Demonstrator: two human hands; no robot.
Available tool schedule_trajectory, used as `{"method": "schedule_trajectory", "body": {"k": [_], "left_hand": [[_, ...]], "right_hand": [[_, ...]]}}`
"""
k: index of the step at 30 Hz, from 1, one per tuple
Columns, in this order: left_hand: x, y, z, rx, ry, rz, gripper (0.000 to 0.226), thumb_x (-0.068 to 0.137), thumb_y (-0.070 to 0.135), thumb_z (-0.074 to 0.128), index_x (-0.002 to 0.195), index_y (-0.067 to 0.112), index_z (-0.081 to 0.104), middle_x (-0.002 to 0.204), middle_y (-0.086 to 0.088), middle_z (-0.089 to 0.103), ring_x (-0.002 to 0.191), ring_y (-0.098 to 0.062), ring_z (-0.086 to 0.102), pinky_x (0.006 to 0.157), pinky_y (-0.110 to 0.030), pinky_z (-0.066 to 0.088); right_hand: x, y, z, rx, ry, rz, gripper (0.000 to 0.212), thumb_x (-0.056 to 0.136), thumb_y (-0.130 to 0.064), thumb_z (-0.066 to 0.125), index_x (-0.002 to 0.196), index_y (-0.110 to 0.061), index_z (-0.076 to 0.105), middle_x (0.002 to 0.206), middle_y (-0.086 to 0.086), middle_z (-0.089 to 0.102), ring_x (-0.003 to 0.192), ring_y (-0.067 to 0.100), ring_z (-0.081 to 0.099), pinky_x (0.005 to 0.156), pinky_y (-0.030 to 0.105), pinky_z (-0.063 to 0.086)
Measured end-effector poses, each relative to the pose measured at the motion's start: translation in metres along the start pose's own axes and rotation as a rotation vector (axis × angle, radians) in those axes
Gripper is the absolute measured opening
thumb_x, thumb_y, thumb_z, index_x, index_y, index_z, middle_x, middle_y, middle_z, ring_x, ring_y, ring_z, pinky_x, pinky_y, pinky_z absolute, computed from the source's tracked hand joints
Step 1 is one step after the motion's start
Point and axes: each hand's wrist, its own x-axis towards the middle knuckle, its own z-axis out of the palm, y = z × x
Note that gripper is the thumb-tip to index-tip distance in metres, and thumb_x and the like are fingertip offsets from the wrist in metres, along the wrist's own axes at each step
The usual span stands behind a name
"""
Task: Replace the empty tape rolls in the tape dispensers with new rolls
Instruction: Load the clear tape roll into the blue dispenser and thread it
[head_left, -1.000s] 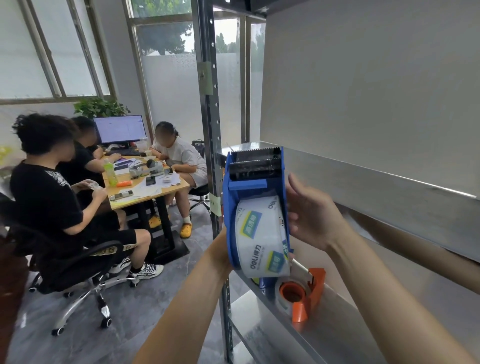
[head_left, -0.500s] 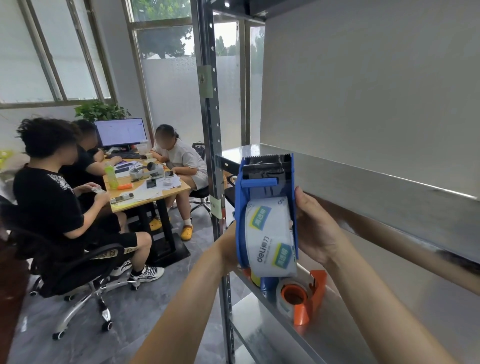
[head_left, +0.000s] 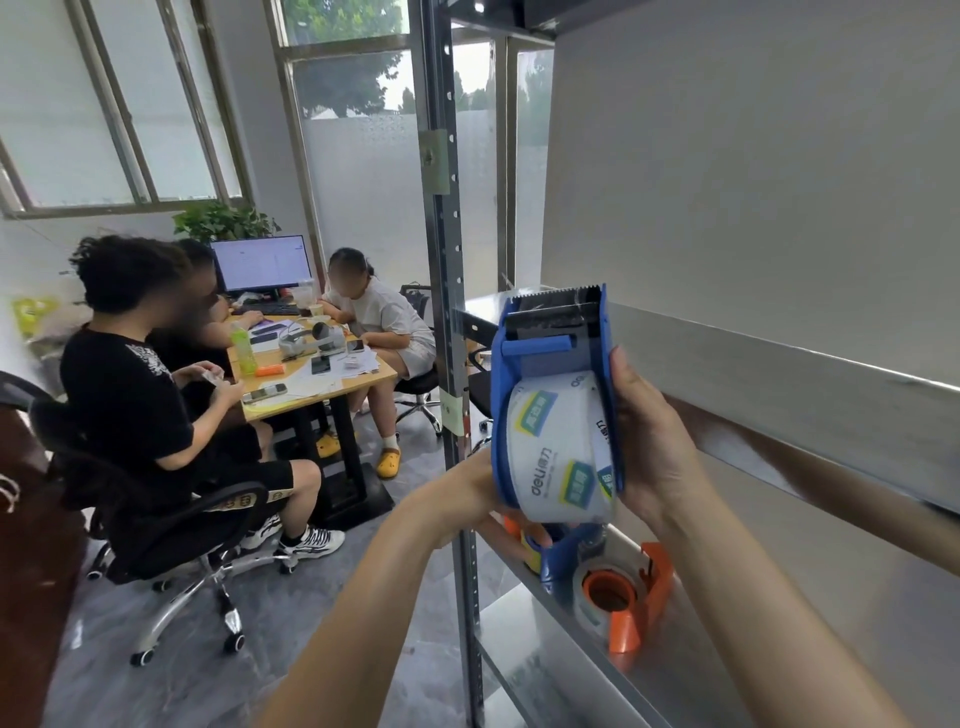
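Blue tape dispenser (head_left: 540, 345) is held upright, long axis 12-to-6, cutter (head_left: 558, 300) at 12 o'clock; left hand (head_left: 462, 499) grips its base, right hand (head_left: 649, 447) clasps its side.

Left hand (head_left: 467, 499): largely hidden behind blue dispenser (head_left: 553, 353) | right hand (head_left: 654, 447): I can't see its fingers, behind the dispenser's side | orange dispenser (head_left: 649, 587): partly covered by the blue dispenser | monitor (head_left: 262, 262): text too small to read

Two tape dispensers (one blue (head_left: 551, 358), one orange (head_left: 644, 597)), two hands (head_left: 457, 499) (head_left: 655, 447), three seated people (head_left: 130, 400)
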Motion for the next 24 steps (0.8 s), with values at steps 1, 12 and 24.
{"method": "schedule_trajectory", "body": {"k": [1, 12, 24], "left_hand": [[0.000, -0.004, -0.004, -0.031, 0.050, 0.027, 0.020, 0.084, 0.001, 0.059, 0.097, 0.015, 0.066, 0.091, -0.002, 0.072, 0.078, -0.011, 0.070, 0.076, -0.035, 0.059], [0.001, -0.022, -0.028, -0.589, 0.110, 0.186, 0.080, 0.069, 0.078, 0.045, 0.121, 0.019, 0.061, 0.122, -0.017, 0.063, 0.109, -0.038, 0.062, 0.083, -0.057, 0.052], [0.013, -0.045, -0.032, -0.643, -0.031, 0.320, 0.057, 0.053, 0.027, 0.087, 0.105, 0.013, 0.068, 0.120, -0.019, 0.064, 0.109, -0.047, 0.059, 0.085, -0.067, 0.046]], "right_hand": [[0.001, 0.001, 0.000, -0.006, 0.014, 0.001, 0.037, 0.087, -0.031, 0.046, 0.093, -0.013, 0.077, 0.094, 0.010, 0.075, 0.084, 0.023, 0.072, 0.067, 0.030, 0.057], [0.008, 0.016, 0.006, -0.310, 0.285, -0.096, 0.033, 0.089, -0.028, 0.063, 0.113, -0.007, 0.068, 0.095, 0.012, 0.073, 0.080, 0.024, 0.069, 0.074, 0.036, 0.056], [0.004, 0.022, 0.014, -0.600, 0.326, -0.078, 0.037, 0.085, -0.033, 0.068, 0.121, -0.023, 0.063, 0.106, 0.002, 0.072, 0.086, 0.018, 0.072, 0.076, 0.032, 0.058]]}}
